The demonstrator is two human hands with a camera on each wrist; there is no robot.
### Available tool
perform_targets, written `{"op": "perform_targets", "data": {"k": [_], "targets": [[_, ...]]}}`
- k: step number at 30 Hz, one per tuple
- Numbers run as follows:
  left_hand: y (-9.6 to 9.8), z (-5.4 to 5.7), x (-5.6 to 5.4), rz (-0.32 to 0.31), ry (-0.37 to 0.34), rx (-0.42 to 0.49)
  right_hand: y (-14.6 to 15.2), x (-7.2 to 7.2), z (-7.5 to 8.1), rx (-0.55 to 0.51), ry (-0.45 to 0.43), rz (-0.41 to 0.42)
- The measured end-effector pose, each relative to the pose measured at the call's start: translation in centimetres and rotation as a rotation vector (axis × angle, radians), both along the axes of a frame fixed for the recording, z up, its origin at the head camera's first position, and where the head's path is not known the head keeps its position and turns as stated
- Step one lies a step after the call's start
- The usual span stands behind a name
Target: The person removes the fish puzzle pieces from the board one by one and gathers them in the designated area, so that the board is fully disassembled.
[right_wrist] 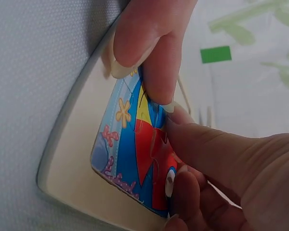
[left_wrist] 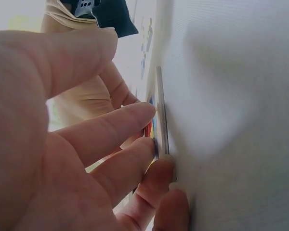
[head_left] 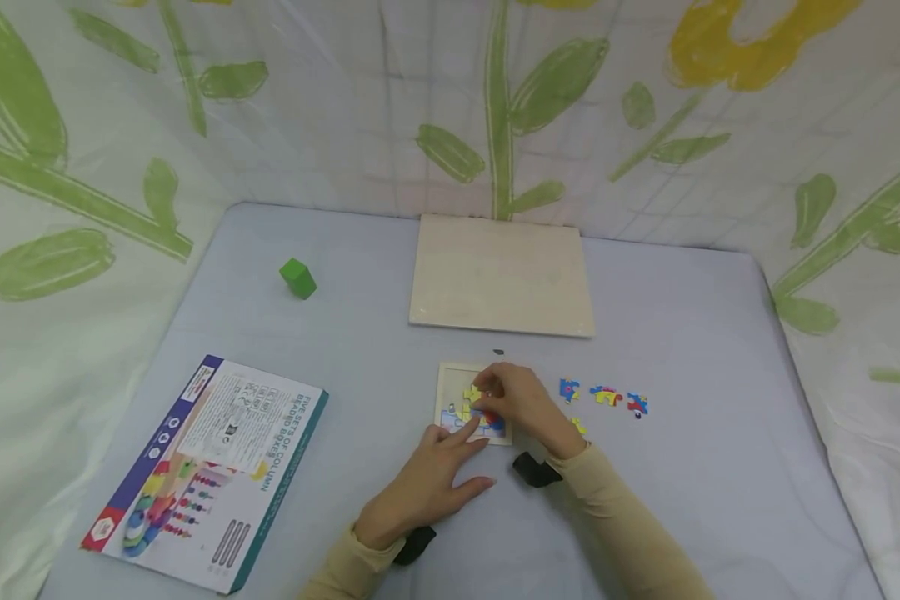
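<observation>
The left hand (head_left: 433, 481), fingers spread, touched the puzzle (right_wrist: 147, 142) in its little tray (head_left: 453, 382), low on the table. The right hand (head_left: 525, 406) pinched a yellow piece (head_left: 474, 394) there, probably fitting it in. It likely needed lining up, then a soft push.

My pale puzzle tray (head_left: 453, 384) lies flat, partly filled with a red-yellow-blue picture (right_wrist: 145, 149); loose pieces (head_left: 607, 396) lie rightward.

Perhaps four pieces (head_left: 606, 396) right of tray (head_left: 453, 379)
</observation>
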State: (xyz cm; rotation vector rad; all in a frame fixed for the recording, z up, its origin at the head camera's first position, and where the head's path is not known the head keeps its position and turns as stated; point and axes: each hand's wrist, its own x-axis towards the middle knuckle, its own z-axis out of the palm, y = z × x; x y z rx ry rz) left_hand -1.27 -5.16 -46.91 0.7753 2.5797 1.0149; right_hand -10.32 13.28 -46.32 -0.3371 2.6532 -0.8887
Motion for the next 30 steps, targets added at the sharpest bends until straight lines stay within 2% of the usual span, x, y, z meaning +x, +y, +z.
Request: {"op": "perform_targets", "data": {"k": [9,16,19,23,27,30], "targets": [[0.1,-0.4,-0.1,-0.01,0.097,-0.002,0.0,0.2,0.3,-0.04,-0.023,-0.021],[0.0,-0.2,-0.1,-0.017,0.063,-0.006,-0.4,0.8,0.8,0.035,0.038,0.008],[0.0,0.0,-0.2,-0.017,0.04,-0.005,-0.6,0.9,1.0,0.04,0.043,0.01],[0.0,-0.1,-0.2,-0.022,0.043,-0.003,-0.7,0.8,1.0,0.042,0.04,0.005],[0.0,-0.2,-0.1,-0.023,0.055,-0.005,-0.2,0.9,0.8,0.016,0.064,0.017],[-0.1,-0.1,-0.1,-0.021,0.053,-0.008,0.4,0.9,0.5,-0.064,0.049,0.022]]}}
